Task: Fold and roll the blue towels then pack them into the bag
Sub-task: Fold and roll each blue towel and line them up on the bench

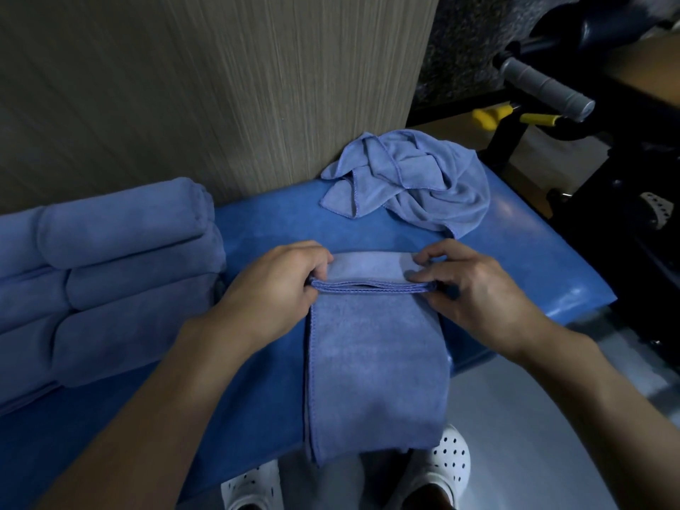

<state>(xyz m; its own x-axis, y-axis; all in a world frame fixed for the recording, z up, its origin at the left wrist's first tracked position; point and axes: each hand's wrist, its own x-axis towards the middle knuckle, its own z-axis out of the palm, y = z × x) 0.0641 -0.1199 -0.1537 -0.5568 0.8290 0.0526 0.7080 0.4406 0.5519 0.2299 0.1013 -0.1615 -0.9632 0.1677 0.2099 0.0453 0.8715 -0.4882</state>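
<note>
Pinching the far hem of the folded towel (375, 355) with left hand (272, 285) and right hand (474, 288), one per corner. Lying along the bench (533, 259), draped off the near edge. Looks soft, light, floppy; best gripped at both corners and rolled tight.

Long folded towel (375, 362) (far end curled over); rolled towels (128, 259) leftward

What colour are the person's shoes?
The shoes are white, dotted with small dark holes; the head view shows them at its bottom edge.
</note>
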